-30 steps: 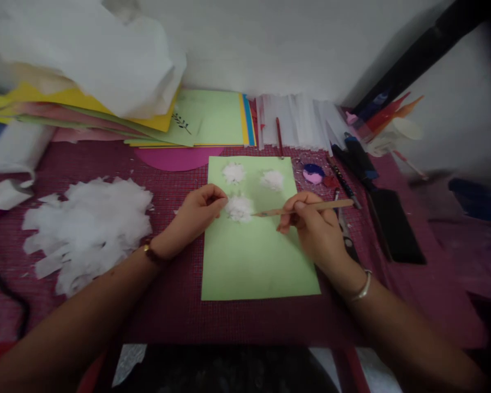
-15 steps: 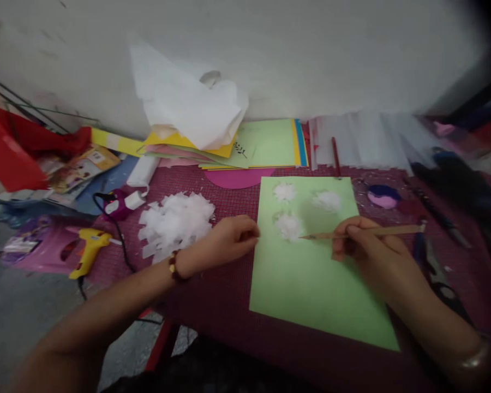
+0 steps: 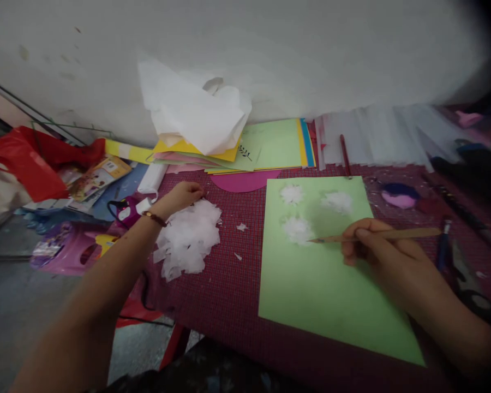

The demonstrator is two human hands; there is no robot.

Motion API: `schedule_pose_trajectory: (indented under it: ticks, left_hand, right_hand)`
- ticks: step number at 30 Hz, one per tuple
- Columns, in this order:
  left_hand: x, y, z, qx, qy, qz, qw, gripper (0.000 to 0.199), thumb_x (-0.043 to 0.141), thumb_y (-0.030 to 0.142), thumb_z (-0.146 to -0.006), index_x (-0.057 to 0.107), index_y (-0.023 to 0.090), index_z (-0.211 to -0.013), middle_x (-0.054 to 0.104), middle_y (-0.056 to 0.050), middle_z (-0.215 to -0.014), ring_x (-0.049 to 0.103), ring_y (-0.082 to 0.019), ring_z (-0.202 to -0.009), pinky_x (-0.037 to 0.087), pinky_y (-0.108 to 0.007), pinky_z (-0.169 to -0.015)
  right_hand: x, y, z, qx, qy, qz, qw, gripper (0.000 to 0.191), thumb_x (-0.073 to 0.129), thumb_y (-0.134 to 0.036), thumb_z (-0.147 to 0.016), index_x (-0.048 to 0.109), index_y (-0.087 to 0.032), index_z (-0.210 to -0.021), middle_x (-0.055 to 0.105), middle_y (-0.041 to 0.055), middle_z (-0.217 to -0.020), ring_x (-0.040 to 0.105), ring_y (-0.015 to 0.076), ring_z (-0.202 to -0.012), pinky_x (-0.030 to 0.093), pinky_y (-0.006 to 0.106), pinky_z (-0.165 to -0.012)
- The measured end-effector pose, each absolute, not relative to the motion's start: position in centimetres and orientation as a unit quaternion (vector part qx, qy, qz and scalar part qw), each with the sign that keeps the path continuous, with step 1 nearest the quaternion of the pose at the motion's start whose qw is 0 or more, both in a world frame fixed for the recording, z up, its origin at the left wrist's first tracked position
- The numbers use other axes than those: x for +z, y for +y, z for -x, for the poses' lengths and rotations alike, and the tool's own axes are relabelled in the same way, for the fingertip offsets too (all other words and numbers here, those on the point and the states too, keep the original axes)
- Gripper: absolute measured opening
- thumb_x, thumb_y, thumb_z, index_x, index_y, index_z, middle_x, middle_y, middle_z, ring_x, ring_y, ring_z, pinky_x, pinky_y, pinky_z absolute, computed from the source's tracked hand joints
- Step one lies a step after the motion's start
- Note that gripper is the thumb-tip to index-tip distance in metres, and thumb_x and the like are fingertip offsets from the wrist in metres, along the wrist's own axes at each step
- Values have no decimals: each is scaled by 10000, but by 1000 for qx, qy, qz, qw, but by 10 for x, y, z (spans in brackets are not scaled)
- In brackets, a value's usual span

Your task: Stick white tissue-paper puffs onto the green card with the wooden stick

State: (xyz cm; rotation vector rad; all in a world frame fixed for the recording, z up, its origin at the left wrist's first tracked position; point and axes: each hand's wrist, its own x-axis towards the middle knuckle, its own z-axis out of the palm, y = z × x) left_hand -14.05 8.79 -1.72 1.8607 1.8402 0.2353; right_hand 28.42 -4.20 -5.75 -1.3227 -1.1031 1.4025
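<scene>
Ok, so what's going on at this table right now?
A person's right hand holds a pointed wooden stick, its tip at the edge of the nearest of three fluffy white tufts on a light green sheet. The left hand is at the far edge of a pile of thin white pieces; whether it grips one is unclear.
</scene>
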Motion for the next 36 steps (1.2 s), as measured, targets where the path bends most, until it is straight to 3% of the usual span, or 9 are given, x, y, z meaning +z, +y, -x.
schedule_pose_trajectory:
  ticks: [5,10,14,19,20,22,26,32,36]
  left_hand:
    - [-6,78,142,118,681,-655,306,299,513,423,-807,679,178,-769,656,-51,-723,565,-148,-603,446,-250,-561]
    - [-9,72,146,138,686,-635,328,237,659,332,-678,698,174,-850,691,-53,-735,602,-168,-581,463,-267,-520]
    - [-5,74,149,216,715,-625,225,167,642,230,-657,682,153,-800,661,-44,-703,574,-165,-587,452,-280,-545]
    - [28,55,123,364,696,-617,53,171,658,185,-692,696,181,-858,668,-45,-856,598,-199,-849,480,-307,-748]
    - [32,47,112,390,680,-616,80,156,678,201,-693,695,182,-847,665,-35,-826,600,-179,-800,484,-293,-724]
    - [36,32,87,446,624,-581,272,183,741,203,-649,688,176,-822,657,-18,-775,591,-136,-687,486,-258,-640]
    - [21,13,40,417,537,-490,545,228,790,162,-602,704,170,-813,614,11,-711,517,-65,-527,408,-177,-459]
    - [-19,17,0,407,502,-522,556,256,797,166,-622,702,193,-859,607,24,-716,542,-77,-555,428,-187,-494]
    - [-32,14,2,328,547,-584,502,89,739,201,-690,683,195,-760,640,10,-714,541,-94,-599,417,-199,-539]
  right_hand:
    - [-56,-43,-283,569,-453,542,421,221,587,-421,-883,631,-237,-768,637,18,-644,586,150,-599,438,276,-566]
    - [-50,-43,-279,557,-458,544,429,198,557,-343,-893,632,-239,-741,630,20,-636,578,135,-567,425,280,-548]
    - [-43,-42,-274,553,-456,540,441,187,565,-333,-872,627,-225,-733,627,24,-623,579,135,-548,432,283,-539]
    - [-43,-42,-274,551,-464,536,441,184,564,-330,-870,620,-205,-747,629,20,-613,582,131,-535,448,276,-535]
    - [-44,-41,-274,553,-465,532,441,183,563,-325,-873,618,-203,-750,630,16,-616,582,127,-534,452,272,-539]
    - [-45,-41,-273,557,-466,521,448,177,568,-328,-872,614,-199,-759,631,6,-620,581,120,-533,460,266,-542]
    - [-45,-40,-272,550,-471,493,481,167,572,-347,-857,601,-200,-783,624,-12,-622,579,112,-519,463,254,-513]
    - [-43,-40,-273,544,-485,505,462,144,508,-296,-887,571,-202,-797,621,-13,-636,567,97,-512,459,253,-507]
    - [-44,-44,-269,579,-527,482,393,164,531,-324,-895,574,-195,-804,635,-6,-669,568,89,-537,462,249,-521]
